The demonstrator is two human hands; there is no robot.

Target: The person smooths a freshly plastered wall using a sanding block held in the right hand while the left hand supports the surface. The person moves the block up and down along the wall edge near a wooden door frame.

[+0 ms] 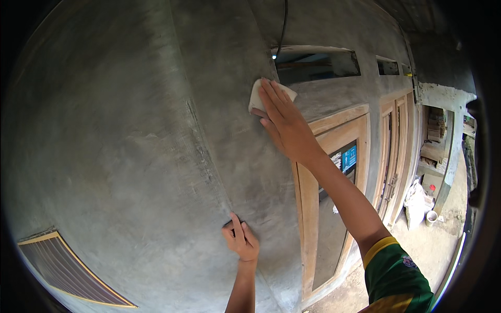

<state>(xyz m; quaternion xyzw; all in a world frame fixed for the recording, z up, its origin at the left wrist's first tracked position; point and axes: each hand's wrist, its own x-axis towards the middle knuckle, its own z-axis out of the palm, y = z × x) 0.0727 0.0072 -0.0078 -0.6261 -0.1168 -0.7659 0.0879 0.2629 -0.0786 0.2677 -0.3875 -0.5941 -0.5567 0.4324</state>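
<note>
My right hand (284,122) is raised against the grey plastered wall (130,172), its fingers laid over an off-white pad (255,100). The pad is pressed flat on the wall just below a narrow opening; whether it is cloth, paper or sponge I cannot tell. Lower and to the left, my left hand (241,241) is close to the wall with its fingers curled and the index finger pointing up along a vertical seam. Something small and dark (228,225) shows among its fingers, too hidden to name.
A narrow vent opening (318,65) with a black cable (284,26) lies above right. Below it stands a wooden-framed window (308,224), and farther right are wooden doors (391,151). A white sack (416,203) and a bucket (431,218) rest on the ground. A dark striped panel (73,268) sits lower left.
</note>
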